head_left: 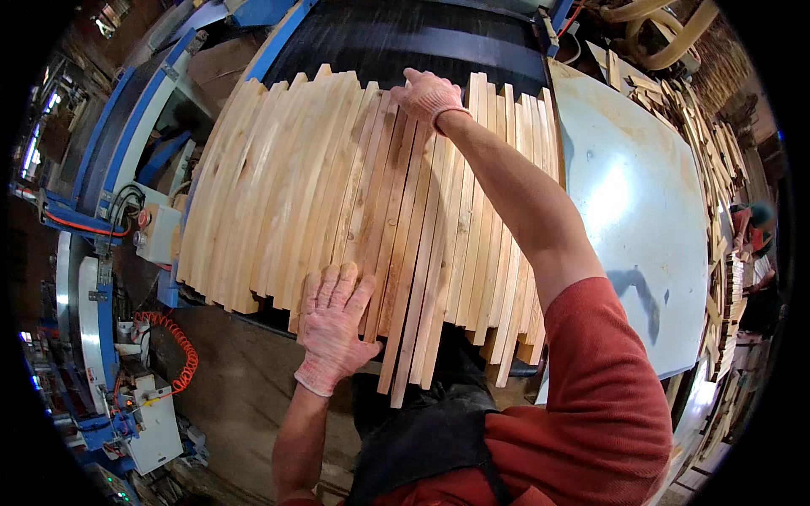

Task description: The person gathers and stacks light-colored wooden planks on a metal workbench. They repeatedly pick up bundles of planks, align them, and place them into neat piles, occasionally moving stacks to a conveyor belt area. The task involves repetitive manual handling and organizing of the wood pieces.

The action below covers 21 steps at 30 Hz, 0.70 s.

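Note:
A wide row of pale wooden strips lies side by side, running away from me, with uneven ends at both sides. My left hand, in a thin pinkish-white glove, rests on the near ends, fingers stretched out flat over the wood and thumb spread to the right. At the far ends, my gloved right hand is closed with bent fingers over a few strips right of the middle. Several strips between my hands jut out toward me beyond their neighbours. The undersides of the right fingers are partly hidden.
A dark belt lies beyond the strips, between blue rails. To the right stands a shiny metal table, with piled wood past it. On the left are a control box, a coiled orange hose and blue machine frames. Another person is far right.

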{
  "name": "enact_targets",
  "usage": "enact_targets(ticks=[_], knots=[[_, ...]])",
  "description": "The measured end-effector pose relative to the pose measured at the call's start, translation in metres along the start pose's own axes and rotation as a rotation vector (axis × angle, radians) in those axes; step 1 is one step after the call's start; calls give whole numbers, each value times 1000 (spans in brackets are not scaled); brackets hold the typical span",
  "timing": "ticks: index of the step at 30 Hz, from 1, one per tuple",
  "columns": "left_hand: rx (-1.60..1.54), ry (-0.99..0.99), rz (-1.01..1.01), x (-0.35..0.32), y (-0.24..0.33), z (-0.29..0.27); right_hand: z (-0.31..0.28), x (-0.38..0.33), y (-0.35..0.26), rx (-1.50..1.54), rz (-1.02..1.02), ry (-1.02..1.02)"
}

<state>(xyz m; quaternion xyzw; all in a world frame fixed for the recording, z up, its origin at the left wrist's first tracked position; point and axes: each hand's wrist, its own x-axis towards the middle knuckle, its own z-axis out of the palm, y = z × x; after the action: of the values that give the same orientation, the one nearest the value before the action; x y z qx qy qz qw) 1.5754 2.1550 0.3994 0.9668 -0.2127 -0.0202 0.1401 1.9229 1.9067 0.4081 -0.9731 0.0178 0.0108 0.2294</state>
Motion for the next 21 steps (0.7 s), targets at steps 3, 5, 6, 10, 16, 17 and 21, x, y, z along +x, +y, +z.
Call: enact_targets(ticks=[3, 5, 6, 10, 16, 17, 21], knots=[[-35, 16, 17, -8, -5, 7, -11, 7, 1, 80, 27, -18], [-82, 47, 46, -15, -5, 4, -10, 11, 7, 272, 48, 13], [-105, 62, 62, -20, -4, 1, -9, 11, 11, 369, 59, 30], [-668, 168, -164, -50, 2, -33, -25, -3, -5, 864, -163, 102], [-1685, 460, -489, -72, -10, -37, -36, -88, -18, 1185, -235, -17], [-1741, 401, -519, -79, -22, -29, -33, -105, -9, 1059, -233, 29], [-1964, 355, -392, -94, -45, -20, -29, -183, 42, 962, -41, 174]])
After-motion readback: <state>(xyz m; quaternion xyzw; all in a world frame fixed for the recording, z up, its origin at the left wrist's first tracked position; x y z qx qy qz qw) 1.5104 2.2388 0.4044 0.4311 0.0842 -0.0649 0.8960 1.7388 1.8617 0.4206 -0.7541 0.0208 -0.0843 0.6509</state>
